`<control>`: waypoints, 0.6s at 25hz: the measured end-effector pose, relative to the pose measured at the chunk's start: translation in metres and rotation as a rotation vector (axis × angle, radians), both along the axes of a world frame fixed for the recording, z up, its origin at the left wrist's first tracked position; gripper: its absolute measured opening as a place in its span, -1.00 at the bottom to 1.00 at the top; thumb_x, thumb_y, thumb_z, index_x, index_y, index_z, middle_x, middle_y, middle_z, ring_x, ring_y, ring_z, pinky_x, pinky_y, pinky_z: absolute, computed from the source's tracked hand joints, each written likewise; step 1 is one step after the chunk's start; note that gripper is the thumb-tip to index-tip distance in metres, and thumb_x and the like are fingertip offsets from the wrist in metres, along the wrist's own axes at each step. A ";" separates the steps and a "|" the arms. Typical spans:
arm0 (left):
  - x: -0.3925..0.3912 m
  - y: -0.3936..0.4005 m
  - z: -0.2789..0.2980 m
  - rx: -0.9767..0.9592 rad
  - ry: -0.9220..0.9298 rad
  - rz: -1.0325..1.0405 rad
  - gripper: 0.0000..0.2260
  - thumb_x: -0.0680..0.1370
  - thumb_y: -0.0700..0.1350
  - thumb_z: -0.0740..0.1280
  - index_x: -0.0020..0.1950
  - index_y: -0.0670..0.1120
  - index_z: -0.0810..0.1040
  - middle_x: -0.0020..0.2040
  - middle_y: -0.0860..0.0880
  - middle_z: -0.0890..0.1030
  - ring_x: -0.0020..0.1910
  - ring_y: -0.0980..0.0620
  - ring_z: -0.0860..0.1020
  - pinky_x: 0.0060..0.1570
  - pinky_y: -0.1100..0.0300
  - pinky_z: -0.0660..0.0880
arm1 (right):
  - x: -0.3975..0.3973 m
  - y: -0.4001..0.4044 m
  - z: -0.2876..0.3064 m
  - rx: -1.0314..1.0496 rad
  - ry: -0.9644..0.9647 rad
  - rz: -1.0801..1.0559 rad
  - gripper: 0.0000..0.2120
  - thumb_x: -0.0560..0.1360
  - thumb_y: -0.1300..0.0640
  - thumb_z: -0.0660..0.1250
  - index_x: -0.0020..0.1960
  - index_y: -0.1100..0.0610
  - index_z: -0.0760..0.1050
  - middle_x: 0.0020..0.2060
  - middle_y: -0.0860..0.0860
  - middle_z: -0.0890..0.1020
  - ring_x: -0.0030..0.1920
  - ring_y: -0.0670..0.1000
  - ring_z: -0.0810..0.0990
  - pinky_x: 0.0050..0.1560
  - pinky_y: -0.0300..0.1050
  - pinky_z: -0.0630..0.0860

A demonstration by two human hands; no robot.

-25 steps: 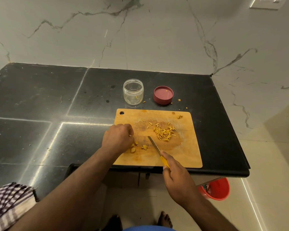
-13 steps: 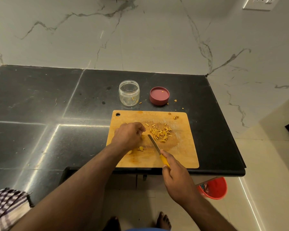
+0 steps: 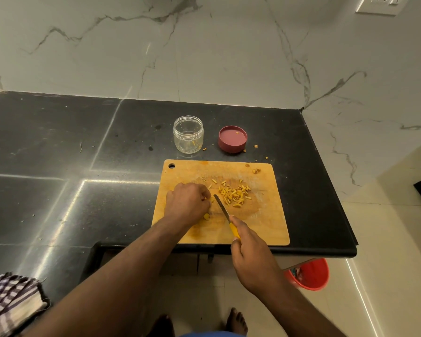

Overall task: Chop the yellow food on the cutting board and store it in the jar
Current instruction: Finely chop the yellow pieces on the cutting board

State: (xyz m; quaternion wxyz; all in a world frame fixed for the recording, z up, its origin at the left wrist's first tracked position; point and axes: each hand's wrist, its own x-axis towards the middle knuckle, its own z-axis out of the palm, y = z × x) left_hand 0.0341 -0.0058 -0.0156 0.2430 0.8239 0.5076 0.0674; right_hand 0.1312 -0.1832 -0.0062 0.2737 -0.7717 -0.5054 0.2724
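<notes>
A wooden cutting board (image 3: 265,222) lies at the counter's front edge. A heap of chopped yellow food (image 3: 233,193) sits in its middle. My left hand (image 3: 186,203) is curled over a small yellow piece at the heap's left side, and another yellow chunk (image 3: 206,216) lies just below the hand. My right hand (image 3: 252,254) grips the yellow handle of a knife (image 3: 222,208). Its blade points up the board, between my left hand and the heap. An open clear jar (image 3: 188,134) stands behind the board, with its dark red lid (image 3: 232,138) to the right.
Small yellow crumbs (image 3: 255,170) lie on the board's far right corner and on the black counter (image 3: 58,154) around the lid. A checked cloth (image 3: 7,302) sits at the lower left. A red bucket (image 3: 310,274) stands on the floor below the counter's right end.
My left hand has moved up and right across the board toward the chopped heap, close beside the blade. The knife has stayed almost where it was.
</notes>
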 end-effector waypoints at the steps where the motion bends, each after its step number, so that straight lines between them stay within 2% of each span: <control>1: 0.001 -0.001 -0.001 -0.007 -0.001 0.013 -0.83 0.55 -0.02 0.39 0.12 0.13 0.65 0.05 0.12 0.64 0.19 0.01 0.47 0.15 -0.04 0.37 | -0.001 0.001 0.000 0.004 -0.010 0.009 -0.52 0.66 0.12 0.08 0.56 -0.06 0.12 0.40 -0.07 0.39 0.22 -0.20 0.39 0.16 -0.35 0.34; 3: 0.001 -0.001 -0.001 -0.033 -0.012 0.039 -0.85 0.54 -0.03 0.39 0.09 0.12 0.66 0.03 0.13 0.64 0.18 0.02 0.48 0.15 -0.03 0.37 | -0.004 0.003 0.001 0.005 -0.037 0.024 -0.51 0.66 0.13 0.07 0.57 -0.04 0.11 0.40 -0.05 0.40 0.26 -0.15 0.40 0.17 -0.34 0.34; 7: 0.001 -0.001 0.000 -0.083 -0.042 0.071 -0.86 0.51 -0.04 0.40 0.04 0.14 0.66 -0.02 0.17 0.64 0.13 0.05 0.53 0.19 -0.08 0.42 | -0.007 0.007 0.001 -0.008 -0.090 0.043 -0.50 0.66 0.12 0.07 0.57 -0.03 0.08 0.39 -0.03 0.40 0.29 -0.07 0.43 0.24 -0.18 0.41; 10: 0.003 0.000 0.001 -0.128 -0.039 0.098 -0.88 0.50 -0.05 0.40 -0.01 0.15 0.63 -0.04 0.18 0.64 0.12 0.05 0.53 0.19 -0.08 0.40 | -0.009 0.009 -0.002 -0.028 -0.131 0.061 -0.50 0.65 0.12 0.06 0.57 -0.03 0.08 0.34 -0.01 0.43 0.21 -0.04 0.47 0.18 -0.12 0.46; 15: 0.007 0.003 0.004 -0.190 -0.035 0.146 -0.93 0.49 -0.06 0.41 -0.14 0.12 0.61 -0.11 0.17 0.64 0.05 0.04 0.55 0.18 -0.07 0.36 | -0.011 0.007 -0.004 -0.046 -0.135 0.069 -0.49 0.66 0.10 0.05 0.57 -0.05 0.05 0.30 -0.02 0.43 0.15 -0.04 0.48 0.13 -0.13 0.47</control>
